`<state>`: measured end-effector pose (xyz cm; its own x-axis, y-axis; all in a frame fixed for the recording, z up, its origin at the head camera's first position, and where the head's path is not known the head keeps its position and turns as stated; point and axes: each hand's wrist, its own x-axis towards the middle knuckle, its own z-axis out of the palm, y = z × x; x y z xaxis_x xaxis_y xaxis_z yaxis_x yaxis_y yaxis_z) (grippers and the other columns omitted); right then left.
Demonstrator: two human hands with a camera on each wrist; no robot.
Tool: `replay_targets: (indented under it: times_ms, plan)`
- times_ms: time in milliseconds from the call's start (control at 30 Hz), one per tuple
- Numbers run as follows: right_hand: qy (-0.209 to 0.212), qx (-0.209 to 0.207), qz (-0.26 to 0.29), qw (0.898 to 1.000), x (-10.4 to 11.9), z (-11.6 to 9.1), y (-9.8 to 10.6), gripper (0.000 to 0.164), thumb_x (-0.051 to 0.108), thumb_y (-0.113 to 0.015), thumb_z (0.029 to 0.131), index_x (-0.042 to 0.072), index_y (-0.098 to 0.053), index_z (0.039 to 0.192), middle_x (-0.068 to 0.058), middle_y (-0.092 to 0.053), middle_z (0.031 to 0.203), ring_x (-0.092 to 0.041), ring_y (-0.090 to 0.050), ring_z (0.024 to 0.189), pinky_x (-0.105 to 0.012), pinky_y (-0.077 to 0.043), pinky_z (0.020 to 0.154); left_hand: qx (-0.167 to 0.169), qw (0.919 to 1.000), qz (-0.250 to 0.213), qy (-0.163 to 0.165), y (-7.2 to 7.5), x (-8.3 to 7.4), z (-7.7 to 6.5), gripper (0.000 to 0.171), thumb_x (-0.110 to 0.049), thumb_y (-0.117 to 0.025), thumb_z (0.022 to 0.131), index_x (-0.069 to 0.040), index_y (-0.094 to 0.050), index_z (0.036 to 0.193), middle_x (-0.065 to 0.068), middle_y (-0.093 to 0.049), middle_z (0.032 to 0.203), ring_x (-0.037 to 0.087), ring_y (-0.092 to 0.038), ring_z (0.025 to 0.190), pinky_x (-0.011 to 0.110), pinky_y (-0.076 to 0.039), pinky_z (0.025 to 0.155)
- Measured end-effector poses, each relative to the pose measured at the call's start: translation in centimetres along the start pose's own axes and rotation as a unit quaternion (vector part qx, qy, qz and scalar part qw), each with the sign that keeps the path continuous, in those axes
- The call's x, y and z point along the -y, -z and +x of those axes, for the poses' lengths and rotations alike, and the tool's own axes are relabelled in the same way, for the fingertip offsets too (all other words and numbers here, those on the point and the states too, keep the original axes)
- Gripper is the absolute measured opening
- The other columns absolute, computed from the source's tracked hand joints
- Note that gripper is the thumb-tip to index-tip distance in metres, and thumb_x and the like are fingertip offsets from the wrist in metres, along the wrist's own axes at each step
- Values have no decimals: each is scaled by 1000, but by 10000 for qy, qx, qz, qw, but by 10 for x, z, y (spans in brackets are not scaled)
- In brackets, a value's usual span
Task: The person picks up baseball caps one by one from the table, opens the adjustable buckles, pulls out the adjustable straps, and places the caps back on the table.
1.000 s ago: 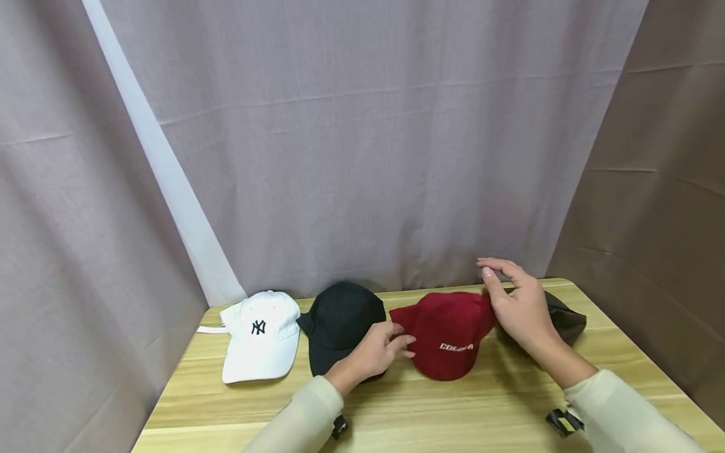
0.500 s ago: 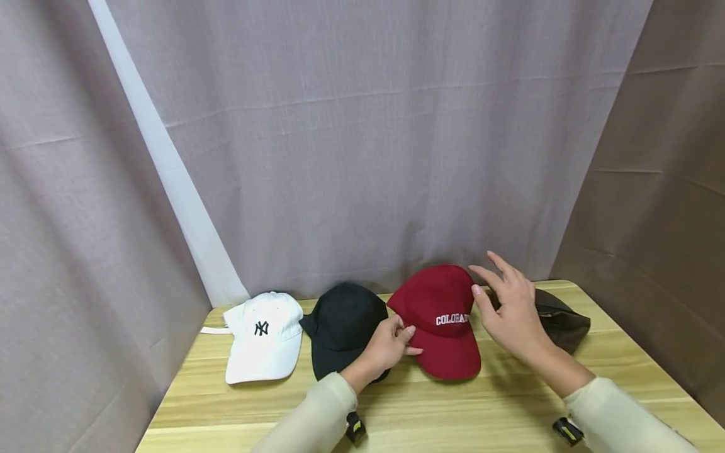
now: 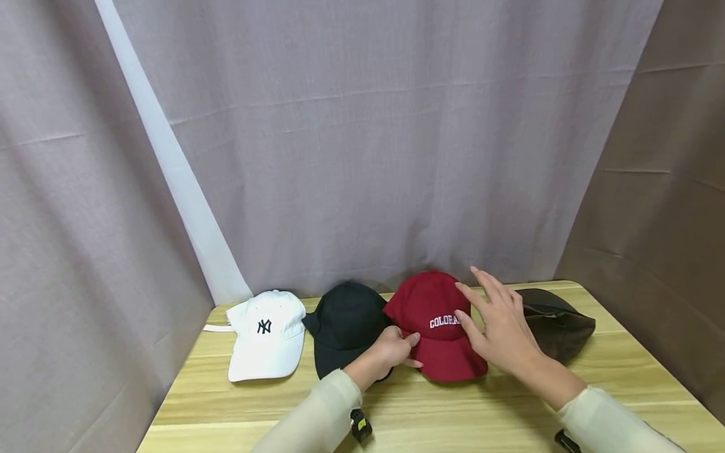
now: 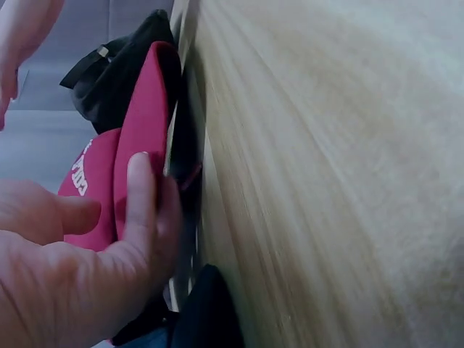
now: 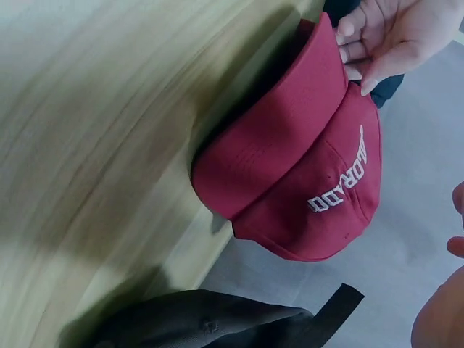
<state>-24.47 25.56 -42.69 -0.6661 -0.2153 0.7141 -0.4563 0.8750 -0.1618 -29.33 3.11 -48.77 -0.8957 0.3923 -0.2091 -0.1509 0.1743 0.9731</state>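
Note:
A red baseball cap (image 3: 447, 362) with white lettering faces forward on the table. My left hand (image 3: 387, 349) pinches its left side where brim and crown meet, as the right wrist view also shows the left hand (image 5: 395, 40) at that corner. In the left wrist view, one finger of the left hand (image 4: 80, 272) lies along the brim (image 4: 141, 123). My right hand (image 3: 501, 330) is spread at the cap's right side, fingers loosely bent, overlapping the end of the lettering in the head view and holding nothing.
A white cap (image 3: 266, 340) and a black cap (image 3: 345, 321) stand in a row to the left. A dark brown cap (image 3: 557, 327) lies on its side at the right, behind the right hand. Grey curtains (image 3: 362, 157) hang behind the wooden table (image 3: 430, 421).
The red cap was tilted and partly raised; it has turned upright and come down onto the table. My right hand has let go of its right side, then moved left beside it.

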Motion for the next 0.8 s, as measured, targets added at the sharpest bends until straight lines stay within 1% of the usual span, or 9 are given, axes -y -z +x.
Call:
replay_targets:
  times_ms: [133,233,300,400,500,567,700,733,800]
  plan:
    - [-107,131,3,9999,3,-3,-1,49,19,-77,92,9,-67,140,-25,-49,160,-46,-42,146,-68,-31,108,-149,9983,565,-27,0,-1,-7,25,-24,-63,108,-2,-64,96,4,-59,71,13,-64,59,33,-65,73]
    - [-180,213,-32,9996,4,-5,-1,50,19,-76,93,9,-66,141,-25,-49,160,-46,-41,147,-69,-31,110,-194,9955,922,37,2,-5,-13,29,-31,-69,105,-4,-63,95,3,-60,69,17,-67,64,34,-63,76]
    - [-233,232,-55,9994,4,-6,-2,50,19,-76,93,10,-66,141,-25,-49,160,-46,-41,147,-69,-30,110,-133,9939,1086,137,5,-7,-15,33,-36,-71,103,-5,-62,99,6,-62,74,20,-67,70,35,-60,79]
    - [-329,226,-18,9992,4,-6,-4,49,19,-76,93,10,-66,141,-25,-50,159,-47,-41,147,-69,-29,110,-52,9908,1327,269,11,-12,-20,48,-43,-72,101,2,-62,116,11,-67,79,23,-70,79,38,-55,90]
    - [-420,221,30,9989,5,-6,-6,49,19,-76,94,9,-66,140,-26,-51,158,-48,-41,147,-69,-29,109,-17,9895,1414,293,16,-15,-25,72,-46,-72,101,10,-52,141,13,-68,86,24,-71,85,44,-52,102]
    - [-482,261,30,9985,5,-6,-6,48,20,-75,94,8,-67,140,-26,-51,158,-48,-41,147,-69,-29,109,23,9893,1436,267,19,-18,-28,82,-48,-71,101,12,-44,151,9,-66,81,21,-69,81,43,-50,104]
    - [-646,445,-123,9968,2,-6,-3,49,23,-75,95,8,-66,141,-26,-49,159,-48,-39,149,-69,-28,110,190,9895,1426,166,26,-23,-37,86,-48,-70,102,12,-39,155,-1,-55,67,16,-57,69,38,-47,95]
    - [-684,504,-187,9962,1,-6,-2,51,25,-75,95,8,-65,141,-26,-49,160,-48,-38,149,-69,-27,111,214,9892,1441,141,28,-24,-40,86,-48,-70,102,12,-39,156,-2,-55,67,16,-58,71,38,-48,94]
    - [-755,649,-385,9943,-3,-6,1,56,33,-76,95,8,-64,143,-26,-48,161,-47,-37,150,-70,-25,113,249,9899,1394,80,34,-27,-46,87,-47,-70,102,12,-37,157,-1,-61,77,18,-66,79,40,-52,96]
